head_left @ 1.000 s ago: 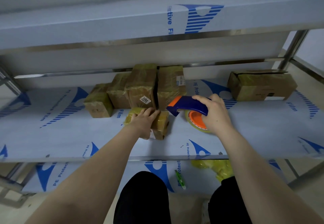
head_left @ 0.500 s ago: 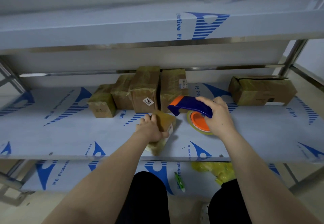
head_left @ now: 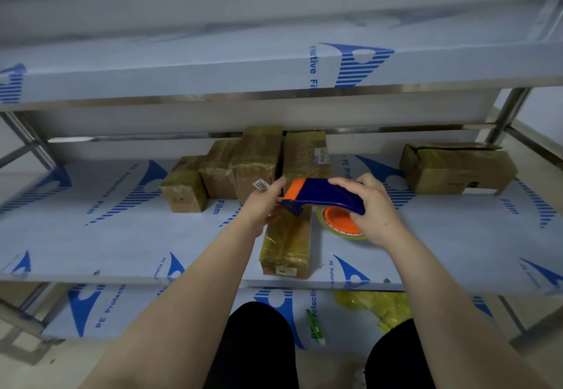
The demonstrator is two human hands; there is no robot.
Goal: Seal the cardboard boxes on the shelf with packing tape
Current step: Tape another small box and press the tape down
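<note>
Box (head_left: 286, 245) turned lengthwise since earlier, "7202" label (head_left: 260, 185) behind; right grip (head_left: 374, 205) grasped tape dispenser (head_left: 323, 196); left grip (head_left: 262, 202) state unclear.

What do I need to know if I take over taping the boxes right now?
Hands: the right hand grips the dispenser, whose nose is over the far end of the front box. The left hand is at that same end, beside the nose; what it grips is unclear.
Things: the front box lies lengthwise at the front edge of the shelf. Four back boxes stand clustered. The right box sits alone.
Done: all the boxes show shiny tape.
Left: probably a strip along the front box. Then check the right box, which has a dark seam along its top.
</note>
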